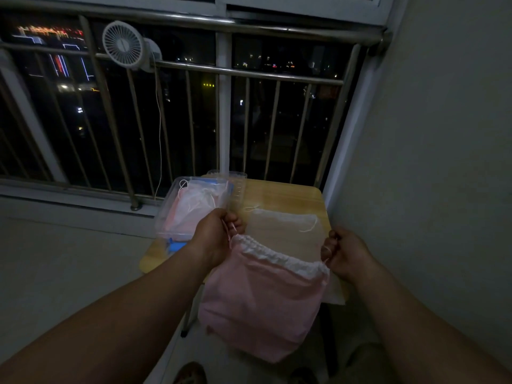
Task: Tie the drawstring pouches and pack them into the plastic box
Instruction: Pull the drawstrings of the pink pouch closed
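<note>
Both fists are curled tight: the left hand [214, 234] and right hand [346, 254] each pinch a drawstring end of the soft pink cloth pouch [263, 297] hanging between them, its white top gathered; the clear plastic box [191, 206] sits just beyond the left hand.

Both forearms are bare and enter from the lower corners, reaching forward and a little inward. The left hand [217, 235] sits somewhat higher in the view than the right hand [346, 254], and the two are well apart. Each hand shows its back to the camera, with the fingers curled in (the fingertips themselves are mostly hidden). The left hand pinches one end of the drawstring [229, 238] between thumb and fingers, on its inner side. The right hand pinches the other end in the same way. Both wrists are nearly straight, in line with the forearms.
</note>
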Motion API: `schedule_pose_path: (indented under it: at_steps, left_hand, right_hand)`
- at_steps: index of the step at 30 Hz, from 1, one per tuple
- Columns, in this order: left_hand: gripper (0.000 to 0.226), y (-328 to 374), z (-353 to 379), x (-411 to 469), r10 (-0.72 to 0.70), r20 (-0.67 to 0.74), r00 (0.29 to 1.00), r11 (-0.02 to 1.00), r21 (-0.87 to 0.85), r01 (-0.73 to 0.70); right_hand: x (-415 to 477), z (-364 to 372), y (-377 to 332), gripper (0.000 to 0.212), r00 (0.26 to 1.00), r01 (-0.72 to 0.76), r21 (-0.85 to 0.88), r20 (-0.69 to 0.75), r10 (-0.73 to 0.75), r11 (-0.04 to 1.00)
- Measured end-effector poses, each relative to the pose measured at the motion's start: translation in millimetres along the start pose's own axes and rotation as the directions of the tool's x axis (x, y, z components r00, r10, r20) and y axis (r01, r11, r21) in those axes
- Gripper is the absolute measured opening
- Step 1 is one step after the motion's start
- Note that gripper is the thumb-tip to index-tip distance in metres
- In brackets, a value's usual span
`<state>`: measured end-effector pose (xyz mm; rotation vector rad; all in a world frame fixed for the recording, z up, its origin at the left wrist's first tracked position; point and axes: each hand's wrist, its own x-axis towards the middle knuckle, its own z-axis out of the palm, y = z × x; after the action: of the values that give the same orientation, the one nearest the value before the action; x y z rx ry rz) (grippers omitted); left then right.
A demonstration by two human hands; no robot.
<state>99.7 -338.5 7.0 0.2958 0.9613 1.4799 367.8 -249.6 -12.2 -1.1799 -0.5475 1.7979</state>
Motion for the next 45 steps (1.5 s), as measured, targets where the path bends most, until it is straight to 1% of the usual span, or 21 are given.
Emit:
schedule_pose_path:
  at_steps: [5, 7, 8, 9, 11, 13, 15, 17, 19, 20, 22, 24, 26, 29, 31, 33, 36, 38, 39, 42, 45]
  left_hand:
    - [0.035, 1, -11, -2, 0.043, -0.104, 0.994, 0.977, 0.215, -0.020]
    - [0.035, 0, -12, -4, 0.027, -0.092, 0.995, 0.977, 0.214, -0.007]
    - [0.035, 1, -12, -5, 0.010, -0.081, 0.997, 0.986, 0.167, 0.003]
    - [0.036, 3, -12, -6, -0.008, -0.070, 0.998, 0.993, 0.117, 0.016]
    - [0.037, 7, -13, -9, -0.030, -0.044, 0.999, 0.996, 0.079, 0.034]
    - [0.035, 12, -15, -10, -0.026, -0.043, 0.999, 0.984, 0.175, 0.033]
    - [0.033, 15, -15, -12, 0.010, -0.043, 0.999, 0.931, 0.366, 0.007]
    - [0.033, 16, -13, -18, 0.069, -0.019, 0.997, 0.835, 0.548, -0.048]
    - [0.033, 15, -15, -19, 0.147, 0.031, 0.989, 0.674, 0.729, -0.123]
    - [0.032, 13, -19, -18, 0.187, 0.068, 0.980, 0.546, 0.822, -0.161]
    - [0.033, 12, -27, -17, 0.215, 0.157, 0.964, 0.229, 0.951, -0.206]
    - [0.041, 10, -35, -19, 0.158, 0.262, 0.952, -0.005, 0.964, -0.265]
    - [0.044, 8, -37, -27, 0.113, 0.314, 0.943, -0.152, 0.943, -0.296]
    - [0.041, 3, -47, -32, 0.061, 0.384, 0.921, -0.394, 0.857, -0.331]
    - [0.037, 4, -59, -31, 0.068, 0.376, 0.924, -0.452, 0.838, -0.307]
    - [0.033, 9, -72, -29, 0.096, 0.360, 0.928, -0.463, 0.842, -0.279]
    - [0.036, 12, -85, -29, 0.100, 0.323, 0.941, -0.497, 0.836, -0.234]
    - [0.037, 12, -83, -31, 0.103, 0.302, 0.948, -0.510, 0.834, -0.211]
    - [0.036, 14, -76, -33, 0.114, 0.293, 0.949, -0.479, 0.853, -0.206]
    - [0.037, 17, -42, -39, 0.170, 0.281, 0.945, -0.238, 0.942, -0.237]
    - [0.037, 12, 7, -46, 0.156, 0.358, 0.921, -0.050, 0.934, -0.355]
  right_hand:
    - [-6, -4, -8, 0.041, 0.999, 0.036, -0.060, 0.023, -0.035, 0.998]
    - [-11, -3, -7, 0.040, 0.995, 0.093, -0.184, -0.019, -0.098, 0.978]
    - [-10, -5, -8, 0.039, 0.983, 0.144, -0.321, -0.060, -0.171, 0.936]
    - [-9, -6, -10, 0.038, 0.962, 0.186, -0.485, -0.086, -0.258, 0.855]
    - [-7, -13, -13, 0.034, 0.904, 0.219, -0.771, -0.070, -0.421, 0.599]
    - [-5, -19, -15, 0.031, 0.867, 0.229, -0.894, 0.008, -0.498, 0.384]
    - [-3, -24, -11, 0.035, 0.819, 0.269, -0.941, 0.112, -0.562, 0.205]
    - [-2, -26, -5, 0.042, 0.759, 0.335, -0.939, 0.219, -0.614, 0.080]
    - [-2, -23, -2, 0.043, 0.738, 0.374, -0.927, 0.297, -0.606, 0.002]
    - [-2, -22, 0, 0.041, 0.740, 0.381, -0.924, 0.327, -0.587, -0.035]
    - [-4, -21, 1, 0.038, 0.737, 0.375, -0.917, 0.384, -0.557, -0.135]
    - [-4, -25, 2, 0.033, 0.732, 0.353, -0.898, 0.439, -0.521, -0.262]
    - [-4, -28, 7, 0.028, 0.758, 0.284, -0.872, 0.459, -0.463, -0.398]
    - [-5, -31, 9, 0.023, 0.745, 0.254, -0.850, 0.476, -0.467, -0.461]
    - [-2, -36, 7, 0.023, 0.744, 0.244, -0.815, 0.505, -0.438, -0.526]
    - [-2, -39, 1, 0.026, 0.769, 0.192, -0.817, 0.469, -0.433, -0.543]
    - [-3, -42, -2, 0.027, 0.783, 0.139, -0.746, 0.485, -0.389, -0.651]
    - [-9, -34, 0, 0.025, 0.760, 0.144, -0.749, 0.502, -0.413, -0.646]
    - [-12, -27, -1, 0.023, 0.739, 0.194, -0.789, 0.508, -0.442, -0.583]
    - [-28, 17, -3, 0.034, 0.669, 0.455, -0.835, 0.550, -0.500, -0.309]
    - [-62, 79, -7, 0.040, 0.620, 0.660, -0.750, 0.579, -0.530, -0.047]
